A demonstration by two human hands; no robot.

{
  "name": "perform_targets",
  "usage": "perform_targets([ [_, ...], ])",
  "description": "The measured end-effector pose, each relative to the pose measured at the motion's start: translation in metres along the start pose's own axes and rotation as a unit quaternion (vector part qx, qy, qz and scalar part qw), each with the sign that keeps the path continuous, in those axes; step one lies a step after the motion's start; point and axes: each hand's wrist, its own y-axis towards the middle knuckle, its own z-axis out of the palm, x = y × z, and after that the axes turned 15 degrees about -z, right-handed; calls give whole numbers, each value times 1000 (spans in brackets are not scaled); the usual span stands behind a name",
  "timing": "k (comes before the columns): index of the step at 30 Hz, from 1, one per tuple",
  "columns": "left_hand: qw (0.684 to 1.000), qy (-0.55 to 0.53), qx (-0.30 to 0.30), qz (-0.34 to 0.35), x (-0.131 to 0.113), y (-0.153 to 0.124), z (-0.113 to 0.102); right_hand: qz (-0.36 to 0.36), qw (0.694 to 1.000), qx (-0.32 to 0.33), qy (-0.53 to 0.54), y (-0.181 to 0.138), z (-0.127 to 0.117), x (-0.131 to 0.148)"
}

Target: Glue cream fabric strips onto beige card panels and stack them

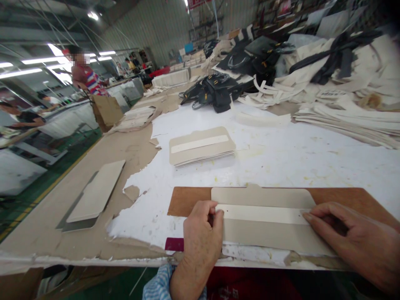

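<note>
A beige panel [265, 235] with rounded corners and a small tab on its far edge lies at the table's front. Across it runs a cream strip [262, 214] with a small dark dot near each end. My left hand [203, 227] is closed in a pinch at the strip's left end. At the opposite end, the thumb and fingers of my right hand [353, 237] pinch the strip. Under the panel is a brown board [343, 198], showing at both sides. A dark magenta piece [174, 244] lies beside my left wrist.
Stacked beige panels [200, 143] with a strip on top sit mid-table. Grey-beige sheets [96, 191] lie at left. Black bag pieces [215, 89] and piled cream strips [350, 118] are farther back. A cardboard box [106, 110] and a person [86, 75] are at far left.
</note>
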Motion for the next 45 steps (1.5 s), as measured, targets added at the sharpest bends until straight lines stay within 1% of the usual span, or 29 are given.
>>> perform_targets([
  [8,999,21,-10,21,2,0,1,-5,999,33,-16,0,1,-9],
  [11,999,27,-11,25,1,0,1,-7,1000,17,-19,-1,1,-9],
  [14,999,28,-10,24,2,1,1,-5,1000,15,-15,-1,0,-11],
  [19,998,32,-22,45,4,1,2,-2,999,50,-8,0,-2,-16],
  [22,994,34,-37,97,5,1,3,-18,999,47,-7,2,-2,-15],
  [25,976,80,-55,197,5,1,3,-87,996,15,-9,4,-1,-10],
  [27,960,122,-55,248,5,2,3,-124,992,-1,-9,4,-2,-4],
  [30,941,171,-51,288,4,0,1,-137,990,-18,-15,2,-4,8],
  [32,924,225,-46,308,1,-3,-1,-146,988,-24,-46,0,-6,16],
  [34,901,285,-37,324,-3,-8,-2,-168,981,-20,-99,-2,-7,23],
  [36,891,319,-33,322,-5,-15,-3,-198,968,-12,-155,-6,-10,29],
  [39,884,345,-27,315,-4,-24,-1,-254,938,-7,-234,-12,-14,38],
  [42,878,357,-32,316,2,-27,1,-304,909,-9,-284,-17,-18,46],
  [45,878,356,-41,318,7,-25,1,-319,897,-16,-307,-19,-20,53],
])
